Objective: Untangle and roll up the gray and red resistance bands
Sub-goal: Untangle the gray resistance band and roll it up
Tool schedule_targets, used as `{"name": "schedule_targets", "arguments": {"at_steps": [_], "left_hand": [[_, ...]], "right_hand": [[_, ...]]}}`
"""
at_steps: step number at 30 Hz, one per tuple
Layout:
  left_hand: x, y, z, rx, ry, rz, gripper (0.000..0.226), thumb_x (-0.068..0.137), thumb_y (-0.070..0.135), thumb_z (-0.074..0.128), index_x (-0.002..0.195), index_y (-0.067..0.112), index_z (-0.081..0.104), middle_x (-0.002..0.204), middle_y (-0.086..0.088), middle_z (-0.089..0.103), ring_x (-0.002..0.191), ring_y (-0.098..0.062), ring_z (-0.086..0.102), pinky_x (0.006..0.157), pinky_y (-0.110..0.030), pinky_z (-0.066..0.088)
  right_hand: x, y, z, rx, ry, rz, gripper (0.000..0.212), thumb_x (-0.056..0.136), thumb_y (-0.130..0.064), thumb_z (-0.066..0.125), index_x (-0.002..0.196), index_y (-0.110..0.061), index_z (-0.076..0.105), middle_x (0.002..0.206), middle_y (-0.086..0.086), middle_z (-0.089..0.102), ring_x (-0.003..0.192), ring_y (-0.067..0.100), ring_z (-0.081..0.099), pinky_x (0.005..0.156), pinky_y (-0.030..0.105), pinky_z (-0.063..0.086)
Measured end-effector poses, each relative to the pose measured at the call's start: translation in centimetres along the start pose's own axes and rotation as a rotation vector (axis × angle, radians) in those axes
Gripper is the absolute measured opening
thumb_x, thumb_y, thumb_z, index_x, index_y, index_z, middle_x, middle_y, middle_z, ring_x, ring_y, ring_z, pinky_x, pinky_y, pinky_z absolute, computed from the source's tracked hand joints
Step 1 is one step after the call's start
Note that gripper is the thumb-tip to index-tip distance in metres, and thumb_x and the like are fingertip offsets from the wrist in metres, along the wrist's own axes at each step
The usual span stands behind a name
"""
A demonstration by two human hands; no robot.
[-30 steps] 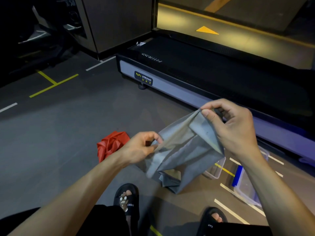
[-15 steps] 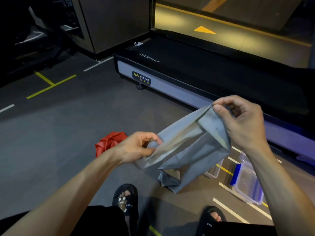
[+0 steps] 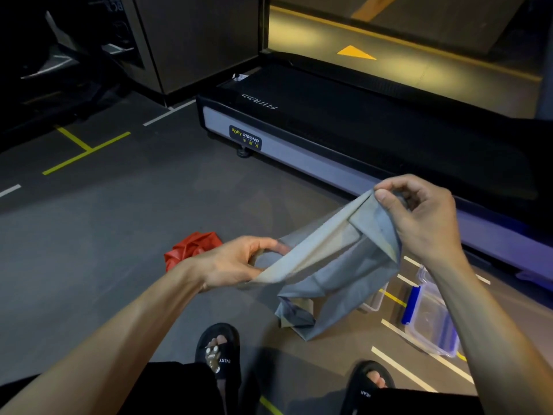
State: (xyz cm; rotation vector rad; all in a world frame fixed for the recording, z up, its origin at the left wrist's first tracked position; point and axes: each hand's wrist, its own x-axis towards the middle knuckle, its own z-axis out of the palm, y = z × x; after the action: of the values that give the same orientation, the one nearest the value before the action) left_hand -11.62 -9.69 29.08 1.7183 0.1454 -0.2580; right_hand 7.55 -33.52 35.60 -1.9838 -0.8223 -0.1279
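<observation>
- I count two bands. One gray band (image 3: pixel 332 265) is held up in the air between my two hands; one red band (image 3: pixel 191 250) lies crumpled on the floor (image 3: pixel 104 235), just behind my left wrist.
- My left hand (image 3: pixel 236 262) holds the lower left end of the gray band, fingers curled round it, thumb above the fold.
- My right hand (image 3: pixel 419 214) pinches the upper corner of the gray band between thumb and forefinger, the other fingers curled behind.
- The gray band runs up at a slant from the left hand to the right. It is folded over on itself near the top, and its loose part hangs down in a bunch with a twisted knot of folds at the bottom.
- I see two clear plastic boxes on the floor at right. The nearer box (image 3: pixel 431 322) has a blue clip on its side; the other box (image 3: pixel 374 298) is mostly hidden behind the hanging band.
- Two black sandals: the left sandal (image 3: pixel 218 351) with white lettering on its strap, and the right sandal (image 3: pixel 371 381) near the bottom edge.
- One treadmill (image 3: pixel 329 145) stands ahead on the floor, with a label on its gray side panel.
- Yellow and white lines mark the floor.
</observation>
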Motion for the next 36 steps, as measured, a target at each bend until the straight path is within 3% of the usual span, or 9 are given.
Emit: {"name": "schedule_targets", "arguments": {"at_steps": [2, 5, 9, 11, 15, 22, 30, 32, 36], "left_hand": [[0.0, 0.0, 0.1, -0.007, 0.043, 0.022, 0.033, 0.090, -0.003, 0.074, 0.118, 0.012, 0.068, 0.126, 0.005, 0.069, 0.108, -0.005, 0.068, 0.089, -0.021, 0.054], [-0.1, -0.3, 0.1, -0.008, 0.074, 0.029, 0.031, 0.093, -0.004, 0.068, 0.093, 0.027, 0.074, 0.096, 0.010, 0.071, 0.085, -0.002, 0.064, 0.072, -0.015, 0.048], [-0.4, 0.2, 0.3, -0.032, 0.069, 0.042, 0.032, 0.097, 0.004, 0.066, 0.077, 0.028, 0.075, 0.077, 0.011, 0.066, 0.072, -0.002, 0.057, 0.065, -0.016, 0.044], [-0.5, 0.5, 0.4, -0.060, 0.103, 0.036, 0.033, 0.099, 0.022, 0.060, 0.069, 0.026, 0.073, 0.071, 0.011, 0.062, 0.066, 0.000, 0.054, 0.062, -0.018, 0.042], [-0.5, 0.8, -0.4, -0.034, 0.233, -0.042, 0.064, 0.089, 0.077, 0.051, 0.060, 0.021, 0.060, 0.061, 0.003, 0.048, 0.057, -0.010, 0.043, 0.054, -0.026, 0.034], [-0.6, 1.6, -1.3, 0.142, 0.272, 0.222, 0.042, 0.102, 0.021, 0.060, 0.061, 0.023, 0.059, 0.070, 0.012, 0.048, 0.061, -0.001, 0.043, 0.060, -0.017, 0.033], [-0.6, 1.3, -2.6, 0.332, 0.364, 0.320, 0.033, 0.103, 0.037, 0.054, 0.076, 0.018, 0.061, 0.069, 0.000, 0.049, 0.067, -0.006, 0.045, 0.061, -0.034, 0.037], [-0.5, 1.0, -2.7, 0.317, 0.406, 0.311, 0.027, 0.100, 0.036, 0.058, 0.080, 0.021, 0.068, 0.071, 0.009, 0.057, 0.069, -0.004, 0.051, 0.065, -0.034, 0.042], [-0.3, 1.0, -2.7, 0.161, 0.502, 0.309, 0.017, 0.092, 0.029, 0.069, 0.103, 0.021, 0.079, 0.097, 0.008, 0.078, 0.086, -0.006, 0.069, 0.078, -0.029, 0.053]], "right_hand": [[0.0, 0.0, -0.2, 0.006, 0.006, -0.001, 0.008, 0.095, -0.015, 0.072, 0.100, -0.020, 0.075, 0.096, -0.014, 0.072, 0.093, 0.001, 0.065, 0.082, 0.016, 0.049], [0.3, 0.3, -0.6, 0.003, 0.038, 0.005, 0.009, 0.095, -0.015, 0.072, 0.100, -0.022, 0.075, 0.097, -0.014, 0.072, 0.093, 0.002, 0.065, 0.084, 0.022, 0.050], [0.3, 0.7, -0.7, -0.017, 0.047, 0.028, 0.009, 0.095, -0.016, 0.072, 0.100, -0.022, 0.075, 0.097, -0.013, 0.072, 0.095, 0.003, 0.066, 0.085, 0.024, 0.050], [0.3, 0.8, -0.6, -0.032, 0.046, 0.034, 0.008, 0.095, -0.016, 0.072, 0.100, -0.021, 0.075, 0.097, -0.014, 0.071, 0.094, 0.002, 0.065, 0.084, 0.022, 0.050], [0.3, 1.2, -0.7, -0.028, 0.056, 0.067, 0.007, 0.095, -0.016, 0.073, 0.099, -0.021, 0.075, 0.096, -0.013, 0.072, 0.093, 0.002, 0.065, 0.084, 0.021, 0.049], [-0.2, 1.6, -1.0, -0.030, 0.035, 0.101, 0.009, 0.095, -0.016, 0.072, 0.098, -0.025, 0.074, 0.096, -0.015, 0.071, 0.096, 0.003, 0.065, 0.087, 0.026, 0.050], [-0.5, 2.1, -1.3, -0.026, 0.024, 0.111, 0.010, 0.094, -0.014, 0.072, 0.097, -0.024, 0.075, 0.095, -0.016, 0.072, 0.095, 0.002, 0.066, 0.090, 0.034, 0.054], [-0.5, 2.1, -1.3, -0.024, 0.019, 0.105, 0.010, 0.094, -0.012, 0.072, 0.097, -0.022, 0.075, 0.095, -0.015, 0.073, 0.094, 0.004, 0.067, 0.090, 0.037, 0.054], [-0.5, 2.1, -1.3, -0.020, 0.014, 0.103, 0.012, 0.094, -0.013, 0.072, 0.096, -0.025, 0.075, 0.095, -0.016, 0.072, 0.094, 0.003, 0.067, 0.090, 0.036, 0.054]]}}
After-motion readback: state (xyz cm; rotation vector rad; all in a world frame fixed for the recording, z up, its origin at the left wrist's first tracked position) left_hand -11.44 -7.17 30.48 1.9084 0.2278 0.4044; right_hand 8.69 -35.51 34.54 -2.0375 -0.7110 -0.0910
